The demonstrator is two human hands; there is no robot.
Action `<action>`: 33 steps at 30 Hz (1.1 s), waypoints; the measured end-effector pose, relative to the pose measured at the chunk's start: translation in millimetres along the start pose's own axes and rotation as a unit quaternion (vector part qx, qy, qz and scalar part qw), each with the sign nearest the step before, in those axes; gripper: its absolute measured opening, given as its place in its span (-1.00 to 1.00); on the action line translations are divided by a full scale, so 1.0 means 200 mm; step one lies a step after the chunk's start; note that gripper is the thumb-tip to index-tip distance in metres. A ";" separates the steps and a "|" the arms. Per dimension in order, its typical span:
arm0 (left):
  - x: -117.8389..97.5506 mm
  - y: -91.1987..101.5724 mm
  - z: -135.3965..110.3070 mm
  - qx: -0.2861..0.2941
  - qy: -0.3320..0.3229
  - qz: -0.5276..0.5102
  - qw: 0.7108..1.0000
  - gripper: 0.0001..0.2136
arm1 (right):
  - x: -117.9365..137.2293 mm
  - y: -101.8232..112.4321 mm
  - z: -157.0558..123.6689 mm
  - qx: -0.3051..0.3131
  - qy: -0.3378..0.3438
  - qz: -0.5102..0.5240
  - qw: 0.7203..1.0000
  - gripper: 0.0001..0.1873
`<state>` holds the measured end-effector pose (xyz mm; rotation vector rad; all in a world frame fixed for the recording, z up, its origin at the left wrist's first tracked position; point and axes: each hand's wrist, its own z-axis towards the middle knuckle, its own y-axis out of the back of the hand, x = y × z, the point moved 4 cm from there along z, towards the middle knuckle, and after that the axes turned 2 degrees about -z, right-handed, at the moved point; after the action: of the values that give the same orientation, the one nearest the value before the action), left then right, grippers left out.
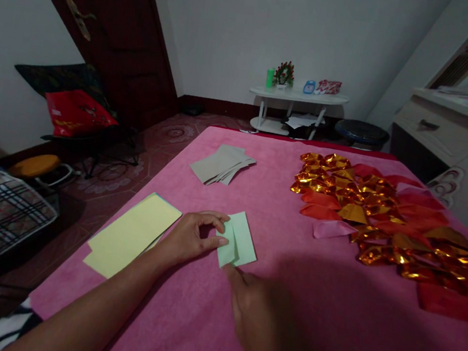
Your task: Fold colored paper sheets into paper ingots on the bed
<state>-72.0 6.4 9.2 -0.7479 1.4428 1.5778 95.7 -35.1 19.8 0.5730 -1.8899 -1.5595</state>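
A pale green sheet of paper [246, 241] lies on the pink-covered table in front of me, with a flap folded over on its left side. My left hand [197, 234] grips the left edge of this paper between curled fingers and thumb. At the bottom corner of the fold is my right hand [256, 312], its fingers closed together against the paper; the thumb is mostly hidden. Left of my left hand rests a stack of yellow paper sheets [134, 234]. Farther back, a fanned pile of greyish paper sheets [222, 163] lies on the cloth.
Shiny gold and red folded pieces [353, 195] cover the table's right side. The pink tablecloth [270, 192] reaches the table's far edge. Beyond it stand a small white table [300, 96] and a dark round stool [362, 132]. A chair with a red bag [77, 114] is at left.
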 end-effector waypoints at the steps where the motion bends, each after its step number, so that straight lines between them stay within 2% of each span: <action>1: 0.00 0.00 0.00 -0.001 0.000 0.003 1.000 -0.85 | 0.01 0.00 0.00 0.009 0.000 -0.018 1.000 -0.49; 6: -0.02 -0.01 -0.01 -0.004 -0.001 0.030 1.000 -0.83 | 0.05 0.00 -0.01 0.039 0.007 -0.076 0.996 -0.51; 13: -0.04 -0.02 -0.02 -0.026 -0.038 0.110 0.993 -0.71 | 0.07 0.00 -0.02 0.033 0.018 -0.085 0.996 -0.47; 16: -0.05 -0.03 -0.02 -0.027 -0.047 0.126 0.991 -0.72 | 0.05 -0.01 -0.03 -0.002 0.021 -0.050 0.999 -0.58; 19: -0.05 -0.03 -0.03 -0.027 -0.054 0.130 0.990 -0.73 | -0.01 0.02 -0.04 -0.099 0.009 0.007 0.995 -0.75; 21: -0.05 -0.03 -0.03 -0.024 -0.056 0.131 0.989 -0.74 | -0.05 0.05 -0.03 -0.165 0.015 0.029 0.986 -0.79; 23: -0.05 -0.03 -0.03 -0.021 -0.057 0.130 0.990 -0.74 | -0.08 0.07 -0.01 -0.200 0.039 0.044 0.978 -0.77; 26: -0.04 -0.03 -0.03 -0.021 -0.064 0.123 0.990 -0.73 | -0.11 0.08 0.02 -0.203 0.054 0.077 0.975 -0.73; 30: -0.03 -0.03 -0.02 -0.015 -0.078 0.128 0.989 -0.67 | -0.16 0.06 0.06 -0.175 0.013 0.130 0.976 -0.70; 33: -0.02 -0.04 0.00 -0.018 -0.075 0.139 0.987 -0.69 | -0.17 0.05 0.07 -0.173 -0.002 0.160 0.972 -0.75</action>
<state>-63.8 4.9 9.6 -0.4500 1.4580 1.8344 111.2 0.6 22.2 0.1045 -1.5664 -1.6167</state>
